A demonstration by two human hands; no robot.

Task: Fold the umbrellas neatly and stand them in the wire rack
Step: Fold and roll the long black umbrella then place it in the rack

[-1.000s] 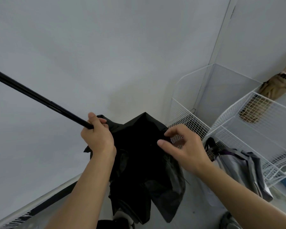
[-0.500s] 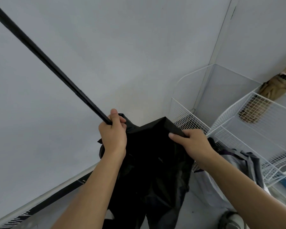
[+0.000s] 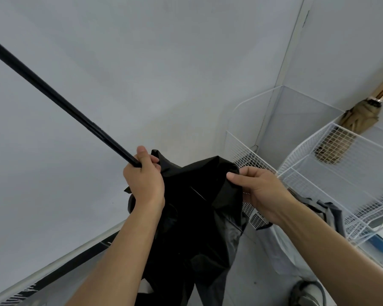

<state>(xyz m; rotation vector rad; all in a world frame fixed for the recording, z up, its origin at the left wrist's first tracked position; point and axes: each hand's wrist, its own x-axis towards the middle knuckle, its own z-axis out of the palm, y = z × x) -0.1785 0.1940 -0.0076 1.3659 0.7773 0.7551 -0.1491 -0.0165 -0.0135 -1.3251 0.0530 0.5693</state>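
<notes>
My left hand [image 3: 145, 184] grips the shaft [image 3: 60, 100]; right hand [image 3: 261, 191] pinches a canopy fold [image 3: 219, 173] beside the wire rack [image 3: 367, 151]; I'd smooth pleats one way.

Wire rack [image 3: 247, 149] sits in the wall corner, right of both hands, tops open; tan umbrella [image 3: 332, 149] takes the far compartment's back corner, and the nearer compartments look free. Black shaft [image 3: 60, 100] slants up-left from the left hand [image 3: 144, 184], and the black canopy [image 3: 197, 206] hangs between the forearms, blocking the middle. Grey fabric item [image 3: 332, 215] drapes at the rack's near edge under the right hand [image 3: 261, 191]; wall close behind.
</notes>
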